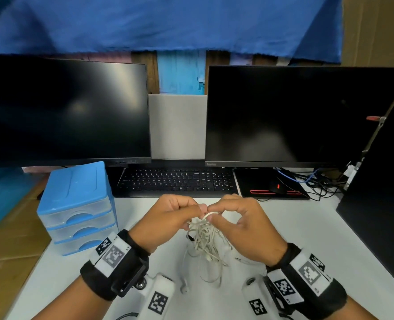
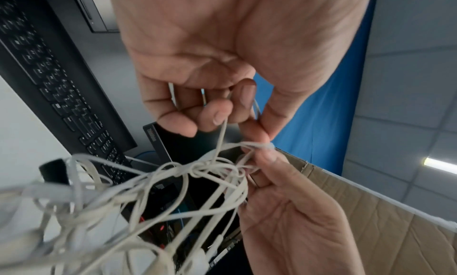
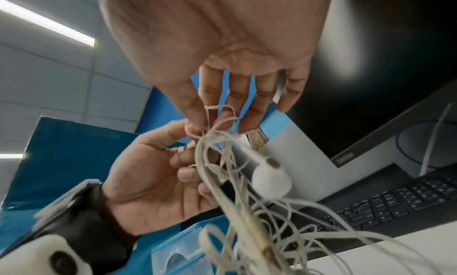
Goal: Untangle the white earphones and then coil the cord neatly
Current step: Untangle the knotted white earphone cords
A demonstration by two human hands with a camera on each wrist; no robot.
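left hand (image 1: 168, 218) raised, pinching grip, right hand (image 1: 244, 225) likewise

We see off-white earphones (image 1: 205, 239) against a pale grey desk (image 1: 307, 232), beside a drawer unit (image 1: 78, 209) in sky blue with clear fronts. Our wristbands (image 1: 112, 269) are black, bearing black-and-white square markers. Black keyboard (image 1: 177, 181), black monitors (image 1: 64, 109), red-trimmed mouse pad (image 1: 256, 181), blue cloth (image 1: 163, 24) behind.
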